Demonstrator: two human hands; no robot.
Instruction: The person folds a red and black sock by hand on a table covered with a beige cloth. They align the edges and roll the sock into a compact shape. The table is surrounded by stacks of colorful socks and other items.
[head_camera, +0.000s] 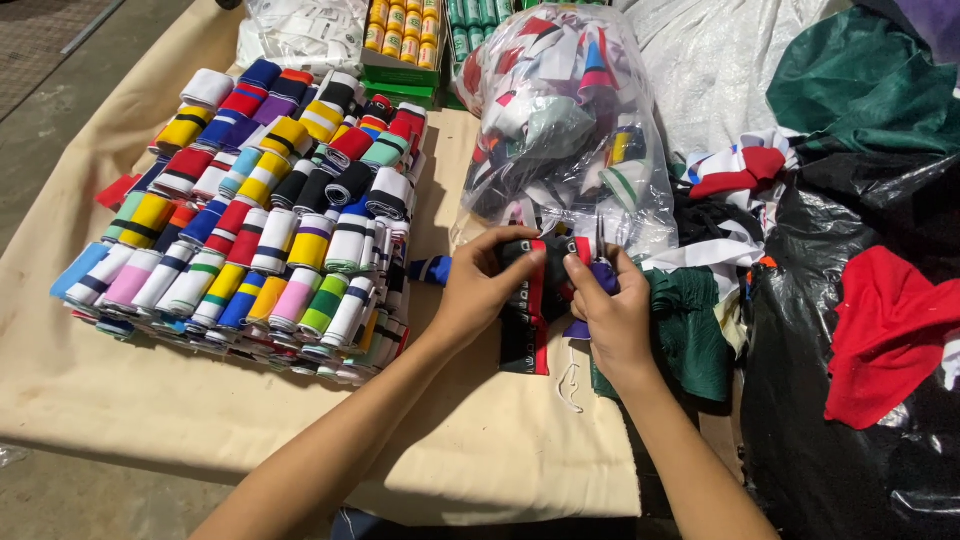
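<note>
Both hands grip one black rib-knit strip with red stripe (532, 300) just right of the rolled-trim stack (270, 220), left hand (480, 285) pinching it, right hand (612, 310) holding small snips (599, 238) at its edge.

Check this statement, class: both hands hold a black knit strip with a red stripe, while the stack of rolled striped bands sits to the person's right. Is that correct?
Not quite. The head view shows the left hand and right hand holding the black knit strip with a red stripe, but the stack of rolled striped bands sits to the person's left, not right.
</note>
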